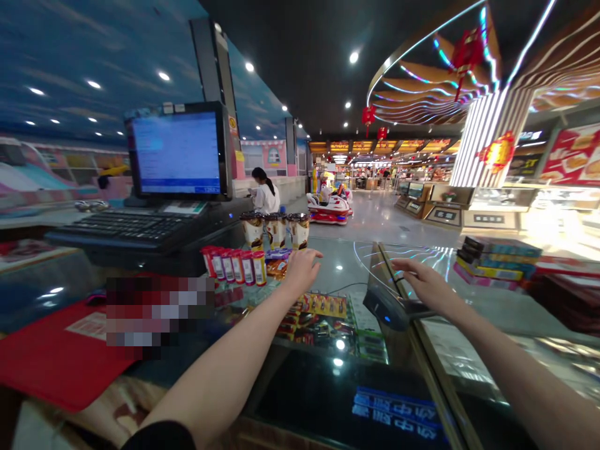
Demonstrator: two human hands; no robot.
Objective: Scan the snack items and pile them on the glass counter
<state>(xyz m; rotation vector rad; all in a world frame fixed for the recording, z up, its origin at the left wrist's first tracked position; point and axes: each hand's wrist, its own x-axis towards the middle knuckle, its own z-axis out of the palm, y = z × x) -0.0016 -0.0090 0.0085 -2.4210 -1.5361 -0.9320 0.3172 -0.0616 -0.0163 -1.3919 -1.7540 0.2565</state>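
My left hand [301,272] is over the glass counter [328,256], fingers stretched out to the right and holding nothing. Just beyond it stand three cream and brown cups [300,231] with dark lids. To its left is a row of small tubes [247,269] with red caps, beside an orange packet [276,269]. My right hand [429,286] has its fingers extended leftward, with nothing visible in them. Close below it lies a dark handheld scanner [385,309] with a small blue light; whether the hand touches its handle I cannot tell.
A monitor [178,153] and black keyboard [122,225] stand on the left, near a red mat [56,356]. Stacked boxes [492,262] sit at the right. Packaged goods [323,306] show under the glass. Beyond the counter are a seated person [267,199] and a kiddie ride [330,206].
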